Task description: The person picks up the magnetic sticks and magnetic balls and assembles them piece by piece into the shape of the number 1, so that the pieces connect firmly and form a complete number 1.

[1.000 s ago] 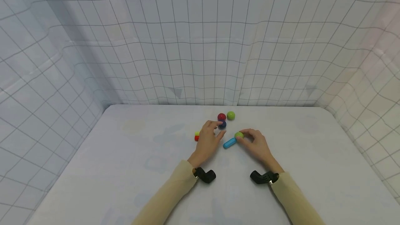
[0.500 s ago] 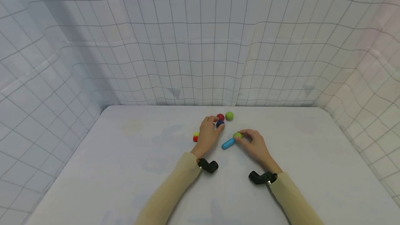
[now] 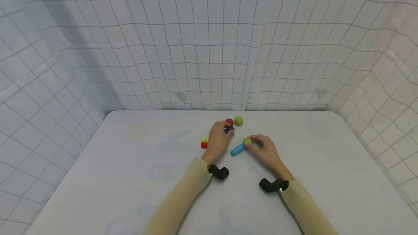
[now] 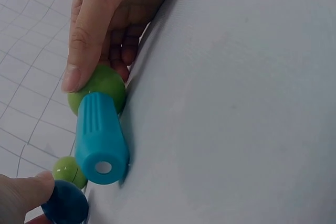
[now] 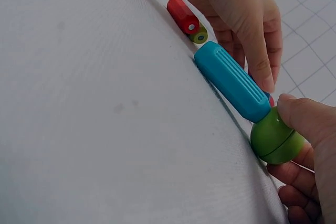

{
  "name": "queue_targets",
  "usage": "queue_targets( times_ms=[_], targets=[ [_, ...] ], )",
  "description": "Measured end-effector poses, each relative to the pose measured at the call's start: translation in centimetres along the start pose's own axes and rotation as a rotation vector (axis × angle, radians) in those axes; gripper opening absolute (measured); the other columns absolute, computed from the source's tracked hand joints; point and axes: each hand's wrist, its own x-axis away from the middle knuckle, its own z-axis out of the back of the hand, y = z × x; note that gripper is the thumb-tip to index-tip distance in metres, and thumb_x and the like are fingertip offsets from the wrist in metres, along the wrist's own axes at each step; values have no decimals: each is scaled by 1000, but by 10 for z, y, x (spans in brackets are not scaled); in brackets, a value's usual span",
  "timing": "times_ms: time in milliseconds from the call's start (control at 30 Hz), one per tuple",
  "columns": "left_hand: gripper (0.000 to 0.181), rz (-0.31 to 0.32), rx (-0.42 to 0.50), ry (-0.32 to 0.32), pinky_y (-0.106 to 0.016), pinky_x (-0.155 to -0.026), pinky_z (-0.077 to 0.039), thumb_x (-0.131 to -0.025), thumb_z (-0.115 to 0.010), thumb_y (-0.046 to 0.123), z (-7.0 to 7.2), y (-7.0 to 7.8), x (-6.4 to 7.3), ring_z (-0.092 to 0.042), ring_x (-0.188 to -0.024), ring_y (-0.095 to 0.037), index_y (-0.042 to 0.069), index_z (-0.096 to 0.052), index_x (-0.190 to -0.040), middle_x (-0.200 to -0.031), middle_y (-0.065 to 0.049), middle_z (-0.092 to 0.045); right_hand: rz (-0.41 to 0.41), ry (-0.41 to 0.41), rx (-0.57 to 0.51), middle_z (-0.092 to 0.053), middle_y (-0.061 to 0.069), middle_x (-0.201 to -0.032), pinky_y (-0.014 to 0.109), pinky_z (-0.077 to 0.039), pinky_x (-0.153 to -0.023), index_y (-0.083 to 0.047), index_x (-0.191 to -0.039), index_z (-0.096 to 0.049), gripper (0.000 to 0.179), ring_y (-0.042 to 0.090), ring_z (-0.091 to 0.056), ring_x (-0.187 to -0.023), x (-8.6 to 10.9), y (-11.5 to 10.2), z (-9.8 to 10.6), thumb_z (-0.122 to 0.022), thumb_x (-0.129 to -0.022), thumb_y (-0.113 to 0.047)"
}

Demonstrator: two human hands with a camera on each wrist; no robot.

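two pinches, plenty that could roll

at far left, the red stick point(image 3: 204, 145) and yellow stick point(image 3: 204, 140) lie side by side, right ends hidden behind the left hand point(image 3: 217, 137); a backward sweep might knock them. that hand pinches the navy ball point(image 3: 230, 129), thumb and fingertips parted only by the ball's width. a slack grip could let it slip; a forward push could send the red ball point(image 3: 229, 122) rolling. the red one is partly covered, so whether the two touch is hard to tell. the left wrist view crops most of that hand. behind, the lime ball point(image 3: 238, 120) sits loose and could roll if bumped. the blue stick point(image 3: 237, 150) lies between the hands, its far end meeting the green ball point(image 3: 247, 141); whether joined or merely touching is unclear. the right hand point(image 3: 266, 152) pinches that ball, thumb opposite fingers; a twist might swing or part the stick.
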Motion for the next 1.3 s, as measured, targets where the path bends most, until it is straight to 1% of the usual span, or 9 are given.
queue_targets(
  times_ms=[300,567,667,967,1100,1300],
  targets=[
    [23,11,12,-39,-40,-89,-46,-90,-67,18,-5,-1,0,-57,-100,-27,8,-58,-109,-108,-14,-58,-16,-2,11,-66,6,-103,42,-38,-84,-7,-108,-68,33,23,-52,-97,0,1,-1,-72,-85,-30],
    [22,-19,36,-59,-41,-89,-47,-91,-66,18,-5,2,4,-58,-101,-28,9,-56,-108,-107,-16,-59,-12,12,24,-66,6,-102,42,-39,-84,-7,-108,-69,32,23,-53,-96,-1,2,-2,-73,-85,-28],
    [21,-25,32,-59,-40,-89,-47,-91,-66,18,-5,2,5,-58,-101,-27,9,-55,-107,-107,-15,-59,-12,19,25,-66,7,-101,43,-40,-84,-7,-107,-69,31,24,-53,-96,-1,1,-2,-73,-84,-27],
    [26,-12,51,-76,-40,-89,-47,-88,-69,15,-4,1,8,-58,-102,-27,7,-54,-108,-110,-16,-57,-2,20,31,-67,6,-100,42,-40,-84,-7,-107,-69,31,24,-54,-95,-1,2,-3,-74,-84,-27],
    [30,-6,61,-84,-38,-86,-47,-87,-71,13,-3,2,9,-57,-99,-27,6,-53,-110,-109,-16,-56,-10,18,31,-66,6,-101,42,-39,-85,-7,-107,-69,31,23,-54,-96,-1,4,-3,-73,-84,-27],
    [34,-12,56,-95,-36,-86,-47,-85,-72,12,0,2,12,-56,-98,-25,3,-59,-115,-110,-14,-55,-11,16,35,-66,6,-102,42,-39,-86,-7,-108,-69,32,23,-53,-97,-1,5,-3,-73,-85,-29]
  ],
)
